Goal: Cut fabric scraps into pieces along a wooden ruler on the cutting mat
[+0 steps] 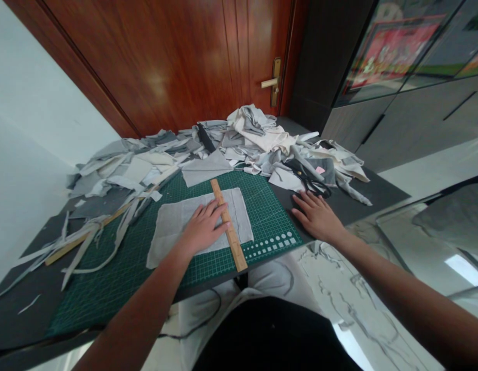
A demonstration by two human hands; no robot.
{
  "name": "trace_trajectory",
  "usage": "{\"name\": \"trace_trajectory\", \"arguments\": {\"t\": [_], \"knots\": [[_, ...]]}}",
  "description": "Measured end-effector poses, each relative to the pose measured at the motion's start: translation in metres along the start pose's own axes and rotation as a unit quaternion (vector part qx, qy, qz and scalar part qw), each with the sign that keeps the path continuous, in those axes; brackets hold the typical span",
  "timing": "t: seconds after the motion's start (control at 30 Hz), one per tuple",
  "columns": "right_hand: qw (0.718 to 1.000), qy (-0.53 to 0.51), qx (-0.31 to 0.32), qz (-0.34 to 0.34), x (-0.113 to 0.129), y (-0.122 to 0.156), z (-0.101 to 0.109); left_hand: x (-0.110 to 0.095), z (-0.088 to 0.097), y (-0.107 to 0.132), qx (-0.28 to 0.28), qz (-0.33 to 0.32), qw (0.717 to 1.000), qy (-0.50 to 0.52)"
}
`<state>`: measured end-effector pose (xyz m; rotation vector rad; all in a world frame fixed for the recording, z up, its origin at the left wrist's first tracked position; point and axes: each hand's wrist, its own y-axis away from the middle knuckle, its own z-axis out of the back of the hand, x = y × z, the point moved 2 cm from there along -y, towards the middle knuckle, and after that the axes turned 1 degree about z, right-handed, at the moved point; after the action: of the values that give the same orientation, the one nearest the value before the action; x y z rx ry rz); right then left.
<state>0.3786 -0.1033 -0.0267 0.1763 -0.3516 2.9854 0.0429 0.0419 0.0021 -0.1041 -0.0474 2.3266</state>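
My left hand [204, 229] lies flat, fingers spread, on a light grey piece of cloth [169, 226], its fingertips and thumb at the left edge of a wooden ruler [231, 232]. The ruler lies across the right part of the cloth, its near end past the cloth's lower edge. Under both is a green cutting mat [262, 201] with a white grid. Farther right, my right hand [315, 216] rests on the dark tabletop with its fingers apart. Just beyond its fingertips are black-handled scissors [314, 184], partly among fabric scraps.
Grey and cream fabric scraps [258, 129] are heaped along the back of the table. At the left lie long cloth strips [118, 232] and another wooden stick [78, 241]. A brown door [165, 62] stands behind, with a cabinet [416, 113] at the right.
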Motion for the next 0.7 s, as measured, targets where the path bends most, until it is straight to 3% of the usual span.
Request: {"name": "trace_trajectory", "arguments": {"t": [0.2,0.37,0.47,0.57,0.63,0.7], "knots": [[1.0,-0.008,0.001,-0.009,0.023,-0.021,-0.002,0.001,-0.001,-0.002,-0.004,-0.002,1.0,-0.01],[0.996,-0.055,0.045,0.049,0.043,-0.043,-0.007,0.001,0.0,-0.002,-0.004,-0.003,1.0,-0.015],[0.994,-0.067,0.025,0.081,0.038,-0.046,0.001,0.0,0.001,0.0,0.0,-0.001,1.0,-0.013],[0.994,-0.039,-0.093,0.047,-0.013,-0.037,0.017,0.0,0.0,0.001,-0.002,0.003,1.0,-0.009],[0.978,0.011,-0.186,-0.093,-0.077,-0.026,0.025,0.001,-0.001,0.001,-0.007,0.005,1.0,-0.007],[0.949,0.07,-0.201,-0.231,-0.146,-0.01,0.025,0.001,-0.002,0.002,-0.01,0.004,1.0,-0.005]]}}
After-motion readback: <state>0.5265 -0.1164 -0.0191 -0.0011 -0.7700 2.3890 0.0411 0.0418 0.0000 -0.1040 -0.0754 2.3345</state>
